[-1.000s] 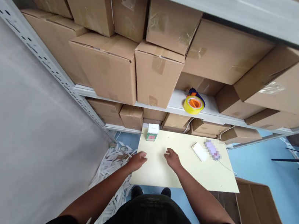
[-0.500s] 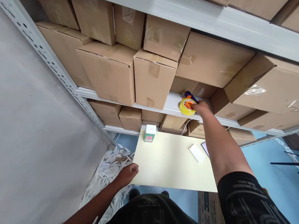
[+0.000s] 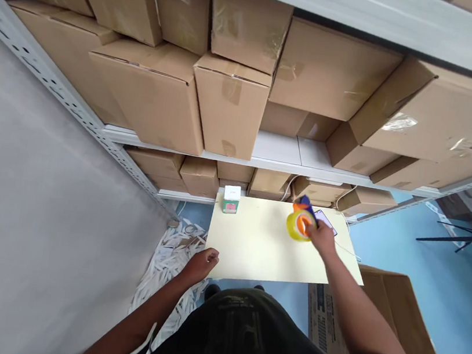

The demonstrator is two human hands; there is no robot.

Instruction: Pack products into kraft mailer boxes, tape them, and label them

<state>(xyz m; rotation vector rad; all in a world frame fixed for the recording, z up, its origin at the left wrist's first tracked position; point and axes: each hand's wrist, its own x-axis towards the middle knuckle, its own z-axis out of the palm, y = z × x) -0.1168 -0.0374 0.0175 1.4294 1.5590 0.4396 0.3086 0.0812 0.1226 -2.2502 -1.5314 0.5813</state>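
Observation:
My right hand (image 3: 319, 237) grips a yellow tape roll with an orange core and a blue dispenser (image 3: 299, 221), holding it just above the right part of the pale yellow table (image 3: 253, 244). My left hand (image 3: 201, 263) is curled at the table's near left corner, resting on its edge. A small white and green box (image 3: 231, 198) stands at the table's far left corner. A dark phone (image 3: 327, 221) lies partly hidden behind the tape and my right hand.
Metal shelving (image 3: 292, 150) packed with cardboard boxes (image 3: 228, 105) rises behind the table. White paper strips (image 3: 166, 267) litter the floor at left. An open cardboard box (image 3: 405, 318) stands at right on the blue floor. A grey wall is at left.
My right hand took the tape roll off the shelf and brought it down over the table. My left hand stayed at the table's near left corner.

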